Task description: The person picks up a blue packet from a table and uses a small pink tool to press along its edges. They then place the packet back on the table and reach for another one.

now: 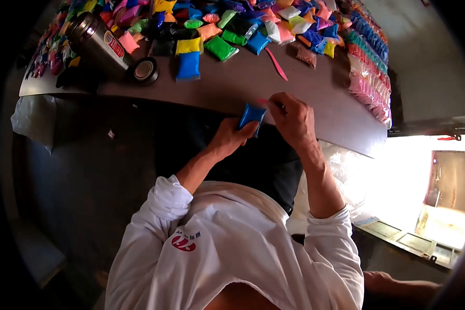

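Observation:
My left hand is closed around a small blue packet, its thumb lying across the lower part. The packet is held over my lap, just off the table's near edge. My right hand is raised to the right of the packet with its fingers pinched. From its fingertips a short, blurred pink piece reaches to the packet's top edge; its kind is hard to make out. On the table beyond lies a slim pink plastic tool.
Many coloured packets are heaped along the back of the table. At the left a steel thermos leans beside a round lid. Rows of pink and red packets line the right edge. Another person's arm shows at lower right.

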{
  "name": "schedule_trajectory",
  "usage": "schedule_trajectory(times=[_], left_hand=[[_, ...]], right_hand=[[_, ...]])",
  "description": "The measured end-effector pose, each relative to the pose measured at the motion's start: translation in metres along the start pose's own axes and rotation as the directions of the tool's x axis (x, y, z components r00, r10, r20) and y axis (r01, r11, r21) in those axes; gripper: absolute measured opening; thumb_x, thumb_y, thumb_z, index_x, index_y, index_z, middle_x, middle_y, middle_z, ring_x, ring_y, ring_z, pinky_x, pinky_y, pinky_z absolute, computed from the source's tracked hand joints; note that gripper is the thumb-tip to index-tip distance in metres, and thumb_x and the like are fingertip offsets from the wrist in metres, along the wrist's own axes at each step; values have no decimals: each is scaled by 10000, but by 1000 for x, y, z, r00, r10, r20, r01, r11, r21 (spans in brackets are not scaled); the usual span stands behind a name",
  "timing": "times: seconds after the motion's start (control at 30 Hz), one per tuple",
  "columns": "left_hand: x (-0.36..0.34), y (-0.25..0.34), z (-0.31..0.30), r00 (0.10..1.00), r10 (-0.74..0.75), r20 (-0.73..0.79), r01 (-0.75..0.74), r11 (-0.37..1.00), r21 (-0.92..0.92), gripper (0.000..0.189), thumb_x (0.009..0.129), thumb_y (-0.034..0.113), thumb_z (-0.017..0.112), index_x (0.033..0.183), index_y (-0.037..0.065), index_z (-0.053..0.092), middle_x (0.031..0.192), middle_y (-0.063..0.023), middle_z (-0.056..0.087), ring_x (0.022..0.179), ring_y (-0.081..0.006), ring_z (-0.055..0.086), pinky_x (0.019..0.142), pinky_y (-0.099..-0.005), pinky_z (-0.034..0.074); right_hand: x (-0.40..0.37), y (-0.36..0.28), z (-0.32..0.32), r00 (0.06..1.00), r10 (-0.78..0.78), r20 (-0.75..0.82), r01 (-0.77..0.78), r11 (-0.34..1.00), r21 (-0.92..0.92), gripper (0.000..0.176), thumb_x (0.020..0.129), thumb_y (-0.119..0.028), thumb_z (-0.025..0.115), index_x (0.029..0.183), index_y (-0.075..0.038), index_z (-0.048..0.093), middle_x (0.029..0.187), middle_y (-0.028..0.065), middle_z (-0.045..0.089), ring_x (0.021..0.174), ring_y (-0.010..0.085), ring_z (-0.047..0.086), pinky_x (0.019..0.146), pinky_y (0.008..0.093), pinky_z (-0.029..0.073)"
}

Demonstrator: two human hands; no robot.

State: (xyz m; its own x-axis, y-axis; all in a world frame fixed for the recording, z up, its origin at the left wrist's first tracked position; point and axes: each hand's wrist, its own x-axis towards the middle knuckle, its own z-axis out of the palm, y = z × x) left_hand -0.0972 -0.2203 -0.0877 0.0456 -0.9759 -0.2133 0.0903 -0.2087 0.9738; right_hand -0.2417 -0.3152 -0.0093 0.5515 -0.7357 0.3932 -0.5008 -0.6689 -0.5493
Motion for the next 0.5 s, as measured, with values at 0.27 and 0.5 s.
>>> schedule_trajectory(times=[0.27, 0.5], left_hand=[[2, 13, 3, 996, -85, -18, 82, 985, -151, 392, 871, 402, 600, 677, 62, 579, 576, -2, 527, 505, -62, 478, 476, -217, 365], [1, 8, -4, 998, -48, 42, 51, 994, -96, 408, 854, 439, 627, 700, 65, 572, 601, -8, 531, 521, -82, 466, 529, -232, 377]], right_hand=[[13, 3, 17, 974, -140, 180, 174, 967, -186, 76, 763, -115, 630, 803, -51, 624, 726, 112, 619, 688, 325, 616, 600, 393, 492], [15, 16, 6, 994, -66, 90, 69, 997, -30, 62, 765, -117, 626, 781, -57, 625, 729, 123, 623, 689, 323, 615, 598, 404, 485]])
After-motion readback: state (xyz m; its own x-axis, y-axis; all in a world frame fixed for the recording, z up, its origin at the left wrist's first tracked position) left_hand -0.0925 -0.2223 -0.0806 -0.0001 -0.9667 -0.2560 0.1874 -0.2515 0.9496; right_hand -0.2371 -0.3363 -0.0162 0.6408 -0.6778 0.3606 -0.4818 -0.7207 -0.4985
